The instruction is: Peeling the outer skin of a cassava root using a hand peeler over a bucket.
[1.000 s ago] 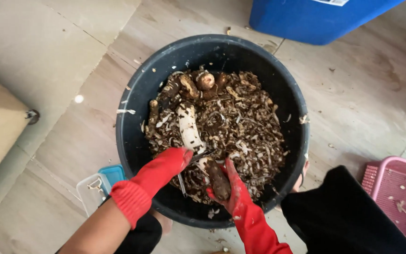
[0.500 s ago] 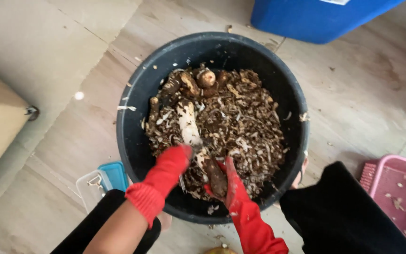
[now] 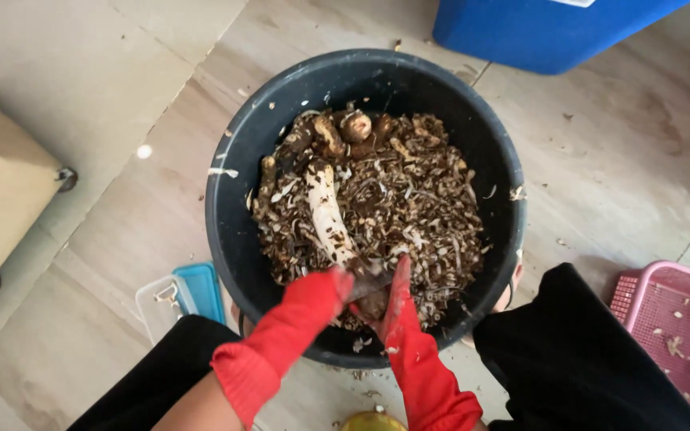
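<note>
A black bucket [image 3: 225, 207] on the floor holds a heap of brown peelings [image 3: 417, 215] and several unpeeled roots [image 3: 354, 125] at its far side. A long pale peeled root [image 3: 325, 209] lies on the heap, pointing towards me. Both my hands wear red rubber gloves and meet over the bucket's near rim. My right hand [image 3: 397, 315] is closed on a dark brown root piece [image 3: 374, 305]. My left hand [image 3: 313, 302] sits by the pale root's near end, gripping what looks like a grey knife blade [image 3: 365, 283] laid against the brown piece.
A blue bin [image 3: 537, 32] stands beyond the bucket. A pink basket [image 3: 640, 291] with pale root pieces sits at the right. A blue-lidded clear box [image 3: 189, 291] lies at the left, a brown box edge [image 3: 1, 191] farther left. My dark-clothed knees flank the bucket.
My two gloved hands have drawn closer together over the near rim. The left forearm has swung right. The pale root and the bucket stay put.
</note>
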